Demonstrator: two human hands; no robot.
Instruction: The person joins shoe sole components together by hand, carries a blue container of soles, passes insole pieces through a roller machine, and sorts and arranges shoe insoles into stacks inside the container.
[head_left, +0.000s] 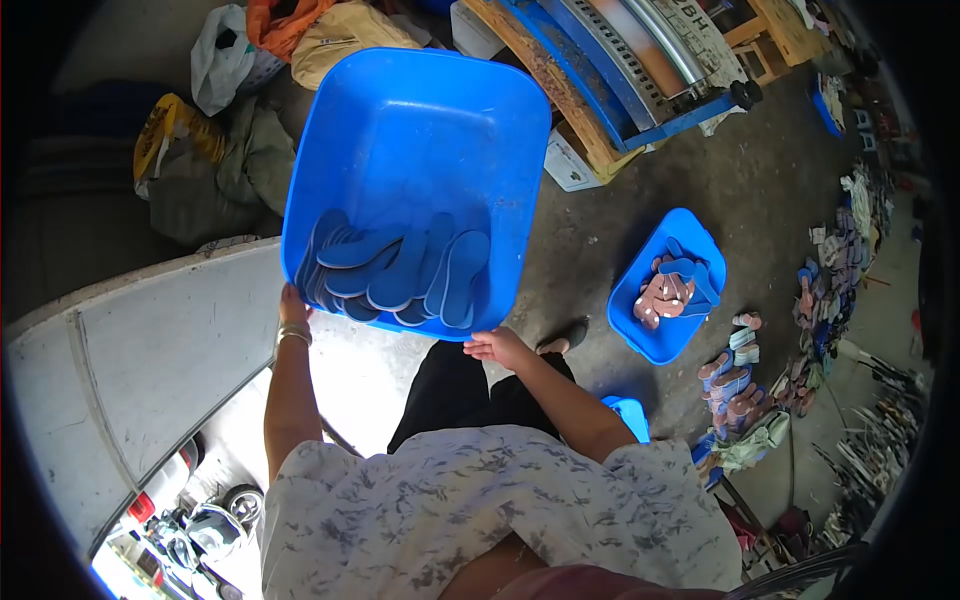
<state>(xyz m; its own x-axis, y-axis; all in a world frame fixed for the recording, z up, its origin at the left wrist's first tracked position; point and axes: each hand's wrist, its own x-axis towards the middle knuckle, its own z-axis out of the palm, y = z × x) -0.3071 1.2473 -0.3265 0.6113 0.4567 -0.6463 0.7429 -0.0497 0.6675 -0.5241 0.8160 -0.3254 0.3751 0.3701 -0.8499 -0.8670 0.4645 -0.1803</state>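
A large blue plastic tub (pixel 415 150) is tilted in front of my body, its inside facing me. Several blue shoe insoles (pixel 392 268) are heaped along its near side, overlapping one another. My left hand (pixel 293 308) grips the rim at the near left corner; its fingers are partly hidden behind the wall. At the near edge, right of the middle, my right hand (pixel 500 347) holds the rim with its fingers close together. The tub's underside is out of sight.
A roller machine (pixel 640 60) stands on a wooden bench at the top. Right of me, a smaller blue tub (pixel 655 345) holds pink and blue insoles. Bundled insoles (pixel 735 385) lie on the floor farther right. Sacks (pixel 205 160) and a white panel (pixel 150 370) are at left.
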